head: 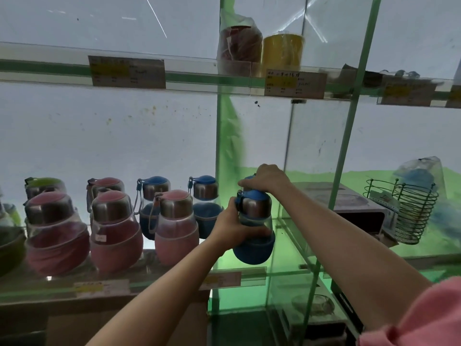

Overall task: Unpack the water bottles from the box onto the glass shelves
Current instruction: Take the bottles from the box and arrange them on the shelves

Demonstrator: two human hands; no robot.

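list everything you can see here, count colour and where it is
pink water bottles: three in front, one behind, lower glass shelf, left
blue water bottles: two in the back row, one more behind the right hand
held blue bottle: one, at the shelf's right end
green-lidded bottle: one, far left, back
yellow canister: one, upper shelf
red bagged item: one, beside it
green wire basket: one, right
price labels: several, shelf edges
left hand: grips held bottle's body
right hand: on a blue lid behind

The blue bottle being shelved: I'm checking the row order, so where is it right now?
In the head view the blue bottle sits at the right end of the front row, right of a pink bottle, gripped by the left hand and right hand.
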